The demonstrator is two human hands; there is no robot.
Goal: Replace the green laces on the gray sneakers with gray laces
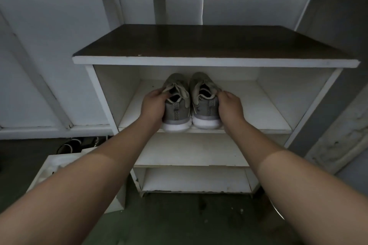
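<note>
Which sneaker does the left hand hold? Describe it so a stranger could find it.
Find the white shelf unit with the dark top. On its upper shelf sit two gray sneakers, heels outward. It is the left sneaker, gripped by the left hand.

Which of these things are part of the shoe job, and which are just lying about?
Part of the job:
- left gray fabric sneaker, gripped by left hand
- right gray fabric sneaker, gripped by right hand
- pale laces

Lying about:
- white wooden shoe rack
- black sandals
- white box
</note>
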